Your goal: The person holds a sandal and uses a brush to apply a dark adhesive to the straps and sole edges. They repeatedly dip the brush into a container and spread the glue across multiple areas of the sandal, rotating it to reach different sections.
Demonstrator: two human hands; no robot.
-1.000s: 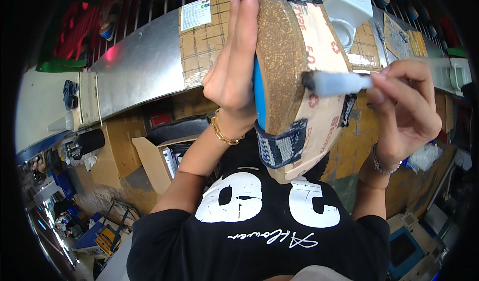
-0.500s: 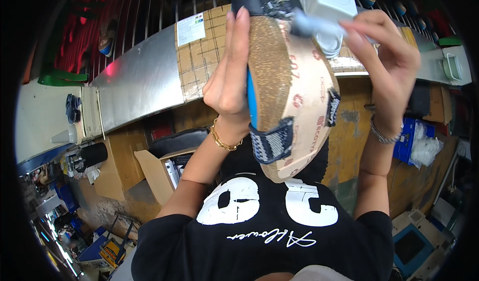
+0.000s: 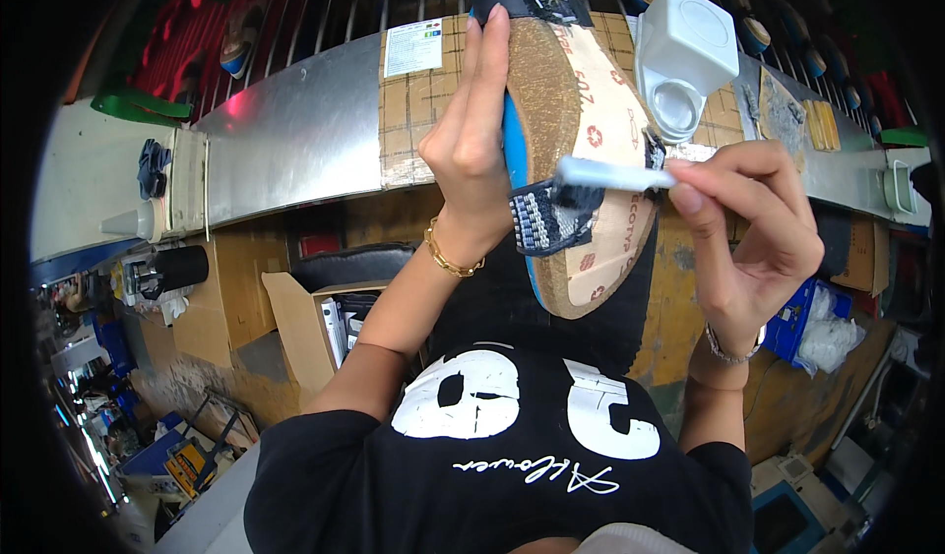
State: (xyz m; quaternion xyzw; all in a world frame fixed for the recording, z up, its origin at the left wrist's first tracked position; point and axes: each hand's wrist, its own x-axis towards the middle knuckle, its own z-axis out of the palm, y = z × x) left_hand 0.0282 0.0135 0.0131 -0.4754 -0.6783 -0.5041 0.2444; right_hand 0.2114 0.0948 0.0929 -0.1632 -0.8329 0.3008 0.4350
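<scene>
A sandal (image 3: 542, 101) is held with its underside turned up, showing a pale printed insole board edged with brown cork and a blue side. My left hand (image 3: 472, 151) grips it along the left side, fingers stretched up toward the dark strap (image 3: 532, 5) at the far end. Between thumb and fingers, my right hand (image 3: 763, 234) pinches a pale-handled brush (image 3: 615, 174), slightly blurred. Its dark bristles rest at or just over the folded end of the woven blue-and-white strap (image 3: 547, 221) at the near end. Whether they touch is hard to tell.
A white plastic container with a round opening (image 3: 689, 37) stands on the cardboard-covered part of the metal bench (image 3: 295, 141). Beyond the bench, a rack of bars (image 3: 335, 3) holds several more sandals. An opened carton (image 3: 300, 323) sits below at the left.
My right hand has brought the brush nearer, from the far strap down to the near woven strap. The sandal has shifted slightly up and to the right in view with my left hand.
</scene>
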